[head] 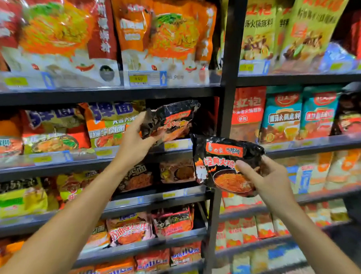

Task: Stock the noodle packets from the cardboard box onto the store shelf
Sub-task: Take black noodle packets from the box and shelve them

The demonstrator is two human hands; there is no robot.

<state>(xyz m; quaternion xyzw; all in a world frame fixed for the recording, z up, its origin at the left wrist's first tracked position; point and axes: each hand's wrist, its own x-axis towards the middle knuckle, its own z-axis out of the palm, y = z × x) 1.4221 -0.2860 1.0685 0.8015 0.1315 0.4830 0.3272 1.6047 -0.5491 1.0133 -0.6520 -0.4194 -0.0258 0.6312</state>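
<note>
Left hand [134,136]: grips black packet [170,120] at shelf [176,146] gap.
Right hand [266,174]: grips second packet [222,162], waiting.
Method: we slide it upright, label outward.

hands [134,139] [266,176] gripping black noodle packets [170,120] [224,162], shelf [103,94]

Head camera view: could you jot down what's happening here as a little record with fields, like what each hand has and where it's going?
Setting: store shelf packed with packets
Left hand: grips a black noodle packet held at the right end of the second shelf level
Right hand: holds a second black noodle packet, lower, in front of the dark shelf upright
Neighbouring stock: orange noodle packets to the left
Cardboard box: not in view
</note>
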